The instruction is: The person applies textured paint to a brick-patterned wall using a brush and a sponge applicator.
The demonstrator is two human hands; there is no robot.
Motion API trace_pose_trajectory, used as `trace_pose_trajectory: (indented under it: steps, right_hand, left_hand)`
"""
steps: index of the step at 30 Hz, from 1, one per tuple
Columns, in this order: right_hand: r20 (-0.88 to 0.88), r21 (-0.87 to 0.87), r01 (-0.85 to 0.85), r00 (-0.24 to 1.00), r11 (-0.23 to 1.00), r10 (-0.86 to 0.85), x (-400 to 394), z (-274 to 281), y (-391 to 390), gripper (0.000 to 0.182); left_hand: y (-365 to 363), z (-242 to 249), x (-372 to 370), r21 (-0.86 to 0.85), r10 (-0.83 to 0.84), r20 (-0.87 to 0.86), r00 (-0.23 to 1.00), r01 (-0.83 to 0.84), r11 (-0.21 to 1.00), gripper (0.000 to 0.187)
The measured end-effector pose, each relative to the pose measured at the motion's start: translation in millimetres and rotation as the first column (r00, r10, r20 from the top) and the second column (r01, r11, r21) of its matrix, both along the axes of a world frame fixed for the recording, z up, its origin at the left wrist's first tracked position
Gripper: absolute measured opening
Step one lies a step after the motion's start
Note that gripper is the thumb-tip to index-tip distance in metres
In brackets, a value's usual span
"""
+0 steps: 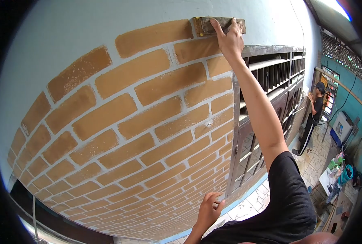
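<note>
Against the pale wall (pixel 79 24), my right hand (pixel 231 38) holds a brick-sized stamp block (pixel 207 26), its back stained brown and its left end yellowish. The thumb and fingers press flat over its back; the face on the wall is hidden. The block sits at the right end of the top row of painted ochre bricks (pixel 154 37), above a shorter brick (pixel 201 49). Lower down, my left hand (pixel 208 209) hangs near the wall, with fingers loosely bent and apart. I see nothing held in it.
A dark window frame with slats (pixel 270 67) borders the painted bricks on the right. Farther along the wall stands another person (pixel 317 107). Behind are a blue-and-white cooler (pixel 343 126), a turquoise bucket (pixel 346 175) and tools on the tiled floor (pixel 250 203). A cable (pixel 354 81) hangs at right.
</note>
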State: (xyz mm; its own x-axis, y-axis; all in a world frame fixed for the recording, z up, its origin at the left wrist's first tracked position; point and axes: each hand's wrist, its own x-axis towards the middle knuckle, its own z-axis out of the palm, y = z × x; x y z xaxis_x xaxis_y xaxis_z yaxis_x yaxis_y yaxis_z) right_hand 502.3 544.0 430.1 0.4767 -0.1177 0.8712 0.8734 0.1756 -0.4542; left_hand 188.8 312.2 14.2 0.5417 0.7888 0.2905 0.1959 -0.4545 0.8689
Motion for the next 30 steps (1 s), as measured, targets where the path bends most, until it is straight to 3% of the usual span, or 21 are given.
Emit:
trace_pose_trajectory:
  steps: [3, 6, 8, 13, 15, 17, 21, 23, 25, 28, 30]
  right_hand:
    - [-0.065, -0.025, -0.140, 0.988, 0.990, 0.138, -4, -1, -19, 0.117]
    - [-0.025, -0.099, -0.118, 0.993, 0.988, 0.117, -3, 5, -33, 0.111]
    - [0.023, -0.084, 0.078, 0.997, 0.993, -0.076, -1, 6, -31, 0.108]
    - [0.017, -0.116, 0.052, 0.999, 0.992, -0.051, 0, 10, -37, 0.105]
    - [0.021, -0.136, 0.021, 1.000, 0.990, -0.019, 1, 10, -38, 0.105]
    - [0.066, -0.105, 0.028, 0.998, 0.994, -0.021, 3, 11, -36, 0.103]
    - [0.064, -0.196, -0.019, 0.997, 0.980, 0.033, 1, 16, -47, 0.105]
    - [0.048, -0.180, -0.021, 0.998, 0.983, 0.030, 0, 17, -47, 0.105]
    - [0.076, -0.120, 0.011, 0.997, 0.993, -0.001, 4, 14, -35, 0.106]
    - [0.088, -0.061, 0.047, 0.995, 0.997, -0.042, 4, 12, -32, 0.102]
    - [0.033, -0.112, 0.048, 0.998, 0.993, -0.045, 1, 12, -35, 0.086]
  left_hand:
    - [-2, 4, 0, 0.012, 0.013, -0.035, 0.999, -0.013, 1.000, 0.034]
    - [-2, 7, 0, 0.032, 0.026, -0.045, 0.999, -0.025, 0.999, 0.034]
    - [-5, 10, 0, 0.039, 0.033, -0.047, 0.998, -0.031, 0.999, 0.034]
    - [-1, 6, 2, 0.060, 0.008, -0.049, 0.999, -0.005, 0.998, 0.036]
    - [18, 20, 7, 0.368, 0.123, -0.056, 0.991, -0.094, 0.925, 0.038]
    - [33, 86, 19, 0.409, 0.160, 0.021, 0.987, -0.154, 0.899, 0.039]
    - [74, 255, 53, 0.783, 0.114, 0.312, 0.943, -0.323, 0.531, 0.031]
    - [105, 331, 78, 0.895, 0.090, 0.389, 0.917, -0.399, 0.200, 0.037]
    - [134, 385, 104, 0.922, 0.182, 0.384, 0.905, -0.387, -0.021, 0.041]
    - [173, 427, 134, 0.936, 0.296, 0.351, 0.888, -0.325, -0.134, 0.047]
    - [187, 440, 147, 0.925, 0.360, 0.367, 0.858, -0.295, -0.240, 0.050]
